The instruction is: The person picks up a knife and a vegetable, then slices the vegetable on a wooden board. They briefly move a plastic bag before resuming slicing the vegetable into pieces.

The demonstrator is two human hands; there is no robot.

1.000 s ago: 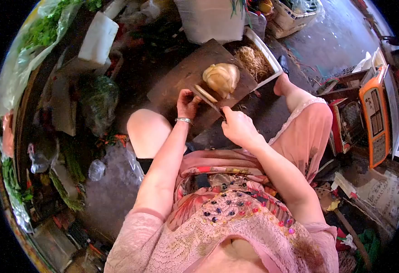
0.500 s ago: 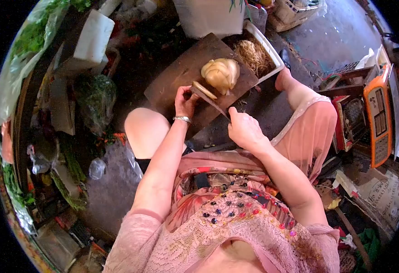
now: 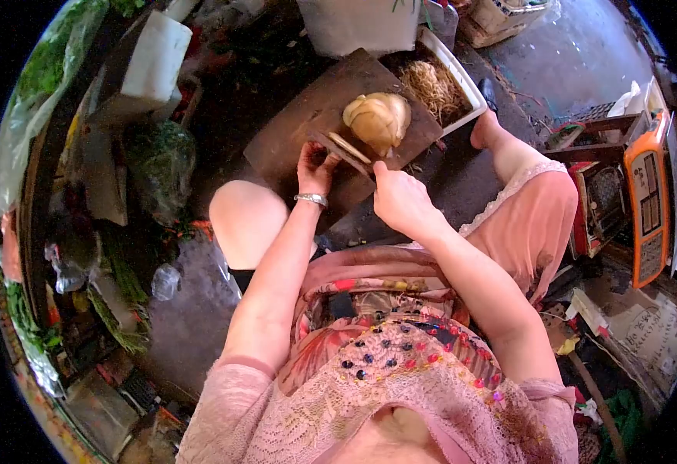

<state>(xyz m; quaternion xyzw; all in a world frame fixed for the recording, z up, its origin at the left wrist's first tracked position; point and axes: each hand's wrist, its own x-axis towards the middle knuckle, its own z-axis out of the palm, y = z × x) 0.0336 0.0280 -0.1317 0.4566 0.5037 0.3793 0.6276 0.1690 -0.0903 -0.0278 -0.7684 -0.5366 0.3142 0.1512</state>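
My right hand (image 3: 406, 199) is closed round the handle of a knife (image 3: 348, 157), whose dark blade slants up and left over a wooden cutting board (image 3: 296, 127). A pale slice (image 3: 348, 146) lies along the far side of the blade. My left hand (image 3: 317, 169), with a bracelet at the wrist, is at the blade's far end, fingers curled in; what they grip is hidden. Just beyond the slice sits a mound of pale yellowish slices (image 3: 377, 122) of a vegetable whose kind I cannot make out.
Behind the board's right corner is a white tray (image 3: 462, 81) of pale shreds (image 3: 433, 91). A white bucket (image 3: 358, 27) stands at the back. An orange scale (image 3: 648, 209) is at right; bagged greens (image 3: 164, 166) and a white foam box (image 3: 153, 62) are at left.
My right hand and the knife have moved left and slightly up. The slice now lies beyond the blade, nearer the mound. My left hand has hardly moved.
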